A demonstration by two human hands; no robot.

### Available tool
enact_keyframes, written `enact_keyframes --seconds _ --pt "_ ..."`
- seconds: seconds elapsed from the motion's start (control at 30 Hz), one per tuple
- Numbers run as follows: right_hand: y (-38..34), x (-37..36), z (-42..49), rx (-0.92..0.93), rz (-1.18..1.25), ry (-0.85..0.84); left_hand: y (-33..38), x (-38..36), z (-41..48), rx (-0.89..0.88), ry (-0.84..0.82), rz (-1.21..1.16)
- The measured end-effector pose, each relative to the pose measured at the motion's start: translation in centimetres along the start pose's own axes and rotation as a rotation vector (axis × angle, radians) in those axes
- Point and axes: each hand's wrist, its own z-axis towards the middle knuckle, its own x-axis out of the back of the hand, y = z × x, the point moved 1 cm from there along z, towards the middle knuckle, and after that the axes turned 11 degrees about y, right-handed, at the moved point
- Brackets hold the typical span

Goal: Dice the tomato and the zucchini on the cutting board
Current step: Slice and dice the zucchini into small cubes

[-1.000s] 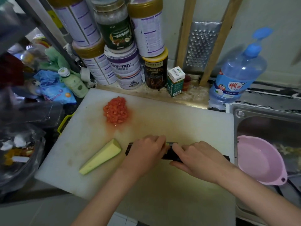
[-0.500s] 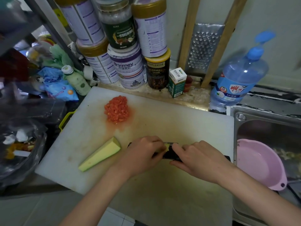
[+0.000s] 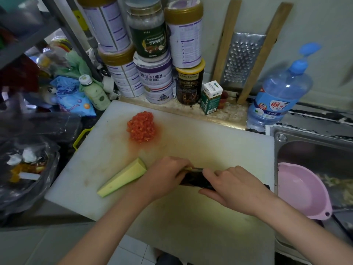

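A white cutting board (image 3: 219,142) holds a heap of diced tomato (image 3: 141,129) at its back left. A long pale zucchini wedge (image 3: 122,177) lies at the front left. My left hand (image 3: 166,176) is curled over another zucchini piece, of which only a thin yellow-green sliver (image 3: 188,168) shows at the fingertips. Right beside those fingertips is the dark blade of the knife (image 3: 193,179). My right hand (image 3: 235,190) grips the knife from above, and the handle end pokes out to the right.
Stacked tins and jars (image 3: 152,79) line the back edge, with a small green box (image 3: 211,97), a grater (image 3: 242,60) and a blue water bottle (image 3: 277,98). A sink with a pink bowl (image 3: 301,190) lies right. Bags and clutter (image 3: 28,169) crowd the left.
The blade tip that showed to the left of my left hand is now hidden. Both hands stay close together over the same spot on the board.
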Motion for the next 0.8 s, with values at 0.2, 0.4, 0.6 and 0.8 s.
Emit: enact_keyframes --seconds 0.2,0.4,0.6,0.8 --pt "0.8 -1.6 -0.8 -0.174 0.018 0.091 -3.2 0.2 -3.0 0.268 0.548 -0.008" --pt "1.7 -4.8 -2.0 -0.437 0.204 0.186 -5.8 -3.7 -4.6 0.357 0.517 0.067" --pt "2.1 -6.4 -2.5 -0.551 0.236 0.2 -6.4 -7.6 -3.5 0.361 0.446 0.224" --pt "2.2 -7.0 -2.8 -0.608 0.294 0.205 -5.9 -10.0 -3.1 0.25 0.44 0.382"
